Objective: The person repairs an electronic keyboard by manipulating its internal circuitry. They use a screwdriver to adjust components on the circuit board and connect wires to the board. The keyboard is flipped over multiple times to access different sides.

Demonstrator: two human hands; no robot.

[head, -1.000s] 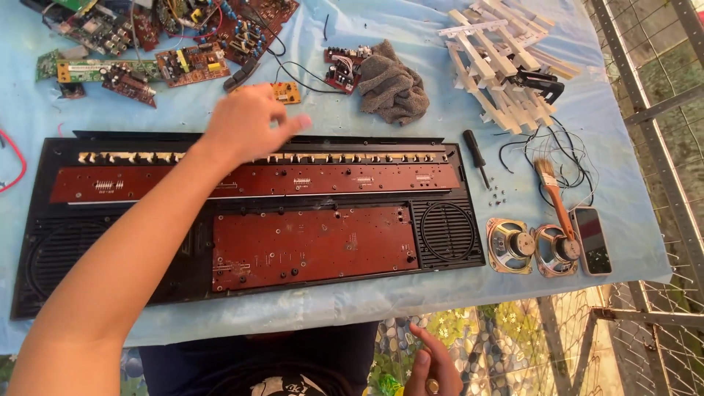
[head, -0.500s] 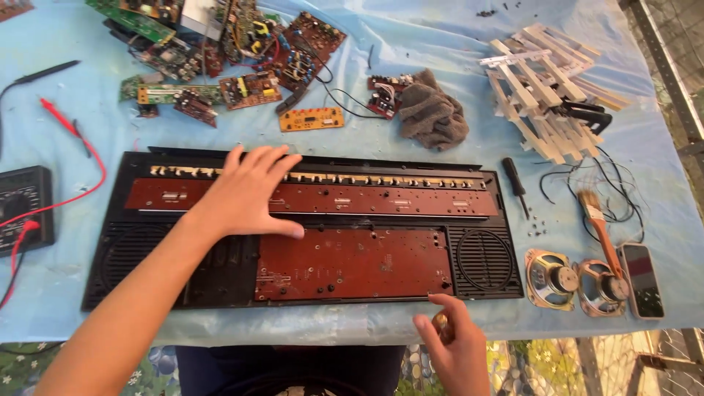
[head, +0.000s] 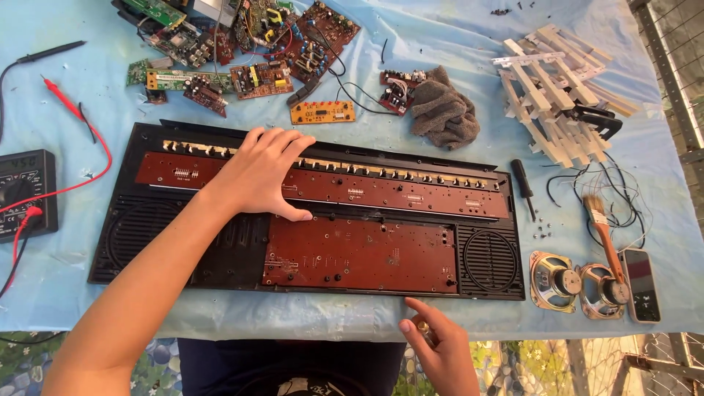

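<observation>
A long black keyboard chassis (head: 183, 235) lies open across the blue-covered table. Inside it are a long brown circuit strip (head: 411, 194) and a wider brown board (head: 367, 253). My left hand (head: 260, 172) rests flat on the strip's left part, fingers spread toward the row of pale contacts, thumb on the board's lower edge. My right hand (head: 440, 348) is at the table's near edge, just below the chassis. Its fingers are curled around a small metallic piece (head: 424, 327) that I cannot identify.
A multimeter (head: 26, 191) with a red probe (head: 62, 99) sits at left. Loose circuit boards (head: 242, 44) and a grey rag (head: 444, 114) lie behind. At right are white keys (head: 550, 95), a screwdriver (head: 522, 183), two speakers (head: 555, 281), a brush (head: 605, 235) and a phone (head: 642, 286).
My left hand came back from the far boards and settled flat on the brown strip. My right hand rose from below the table to its near edge.
</observation>
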